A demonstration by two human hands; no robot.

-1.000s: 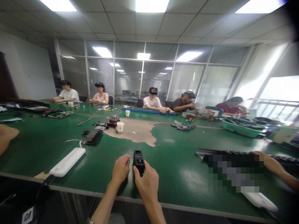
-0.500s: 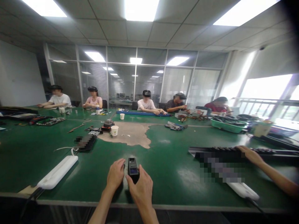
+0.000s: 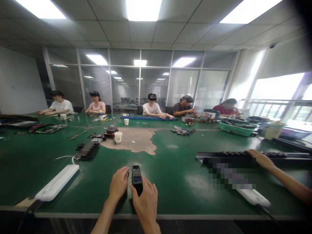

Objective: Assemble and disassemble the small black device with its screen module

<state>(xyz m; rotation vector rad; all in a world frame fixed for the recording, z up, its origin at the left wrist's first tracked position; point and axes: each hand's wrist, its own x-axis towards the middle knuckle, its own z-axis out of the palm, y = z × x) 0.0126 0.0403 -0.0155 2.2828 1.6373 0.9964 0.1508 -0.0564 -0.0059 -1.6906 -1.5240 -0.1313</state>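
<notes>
On the green table in front of me stands a small black handheld device [image 3: 136, 178] with a little blue-grey screen and a few buttons. My right hand [image 3: 147, 198] grips its lower part, thumb on the left side and fingers on the right. Just left of the device, my left hand [image 3: 118, 185] rests on the table with curled fingers, apart from it. A small dark bit shows at the left fingertips, too little to name.
A white power strip [image 3: 58, 182] lies to the left, another [image 3: 253, 197] to the right. A co-worker's hand [image 3: 262, 159] rests on a long black part [image 3: 209, 158]. Ahead are a paper cup [image 3: 118, 136] and a green basket [image 3: 240, 128]. Several people sit across the table.
The view has shifted slightly, so hands and table items appear a little further left. My right hand keeps its hold on the device; the left stays beside it.
</notes>
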